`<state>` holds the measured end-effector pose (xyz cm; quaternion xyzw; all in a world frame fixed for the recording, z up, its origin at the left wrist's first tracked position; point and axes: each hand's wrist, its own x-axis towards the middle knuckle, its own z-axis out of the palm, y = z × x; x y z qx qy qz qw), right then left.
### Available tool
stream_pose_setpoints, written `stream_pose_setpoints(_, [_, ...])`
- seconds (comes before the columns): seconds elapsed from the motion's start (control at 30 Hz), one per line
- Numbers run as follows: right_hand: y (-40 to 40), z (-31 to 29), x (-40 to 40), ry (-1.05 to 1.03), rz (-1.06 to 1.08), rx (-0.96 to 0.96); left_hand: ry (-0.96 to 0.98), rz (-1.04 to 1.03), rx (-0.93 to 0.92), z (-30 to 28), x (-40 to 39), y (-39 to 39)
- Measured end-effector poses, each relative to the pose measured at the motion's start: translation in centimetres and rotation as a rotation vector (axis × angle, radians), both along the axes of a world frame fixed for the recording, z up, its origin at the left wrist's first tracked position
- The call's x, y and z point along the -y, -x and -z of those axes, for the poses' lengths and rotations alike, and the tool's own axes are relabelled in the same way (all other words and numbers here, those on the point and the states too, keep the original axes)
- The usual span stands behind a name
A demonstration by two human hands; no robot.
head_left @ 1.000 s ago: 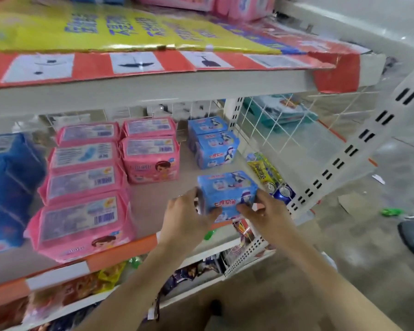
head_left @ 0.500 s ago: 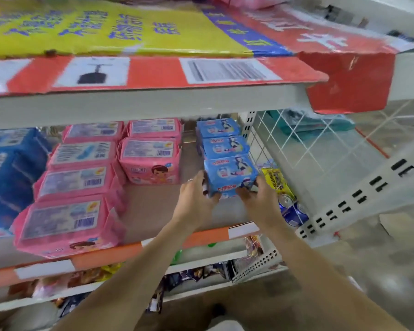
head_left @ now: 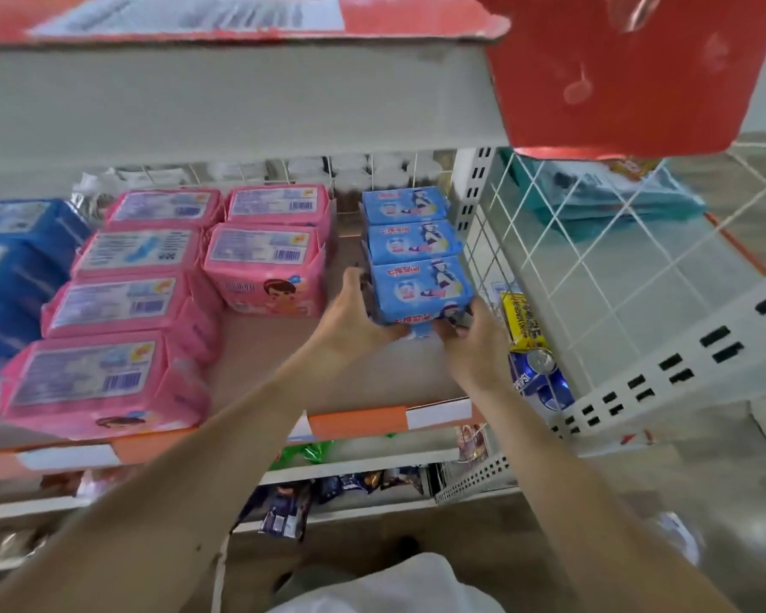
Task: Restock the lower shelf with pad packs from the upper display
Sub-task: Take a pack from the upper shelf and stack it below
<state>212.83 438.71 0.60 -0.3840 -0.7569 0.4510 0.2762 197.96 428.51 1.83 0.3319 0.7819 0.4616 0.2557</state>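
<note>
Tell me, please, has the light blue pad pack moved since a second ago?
Yes: the light blue pad pack went from the shelf's front edge back against the blue packs behind.

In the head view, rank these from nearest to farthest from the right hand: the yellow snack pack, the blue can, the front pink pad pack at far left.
From the right hand:
1. Yellow snack pack, just to its right, against the wire grid.
2. Blue can, right of the wrist, nearer the shelf's front edge.
3. Front pink pad pack, far across the shelf on the left.

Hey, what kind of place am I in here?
Most likely a small shop aisle: metal shelving with price-label strips, rows of pink pad packs, and the light-blue pad pack in both hands.
</note>
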Motion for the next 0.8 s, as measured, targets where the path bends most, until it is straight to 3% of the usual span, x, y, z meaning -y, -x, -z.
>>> stream_pose_setpoints(0.3, [-0.2,0.1,-1.3,0.061,0.029,0.013,-0.024,0.100,0.108,1.2,-2.5,0.8])
stream_pose_setpoints(0.6, [-0.3,-0.3,-1.9,0.104,0.035,0.034,-0.041,0.030,0.072,1.3,-2.4,-0.5])
stream_pose_setpoints(0.7, [-0.3,-0.3,-1.7,0.089,0.012,0.048,-0.105,0.000,0.372,0.3,-1.6,0.3])
stream_pose_setpoints(0.8, [-0.3,-0.3,-1.5,0.100,0.006,0.036,-0.210,-0.179,0.615,-0.6,-2.2,2.5])
